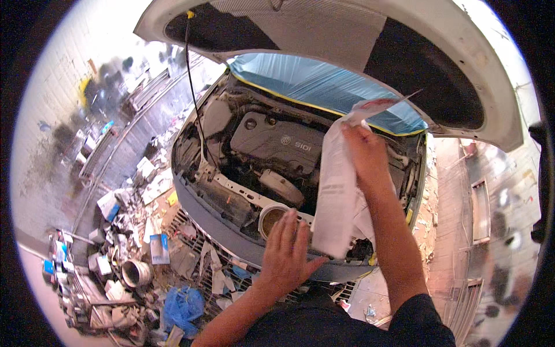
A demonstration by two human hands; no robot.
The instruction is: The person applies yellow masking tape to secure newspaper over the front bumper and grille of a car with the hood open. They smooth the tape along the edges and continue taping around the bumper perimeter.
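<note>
My right hand (367,150) is raised over the engine bay, its fingers closed on the upper part of a long, folded white sheet (335,196). Paper or thin plastic, I cannot tell which; it hangs down toward the front of the car, and a reddish patch shows at its top. My left hand (286,246) holds nothing, fingers stretched out, beside a round, pale-rimmed container (267,223) at the car's front edge. Part of that container is hidden behind the fingers. Beyond both hands lies the dark engine cover (272,141).
The raised hood (324,29) arches overhead, with a thin prop rod (193,81) at its left. Blue film (300,81) edged with yellow tape covers the windshield. Litter, a blue plastic bag (182,309) and a bucket (136,273) lie on the left floor.
</note>
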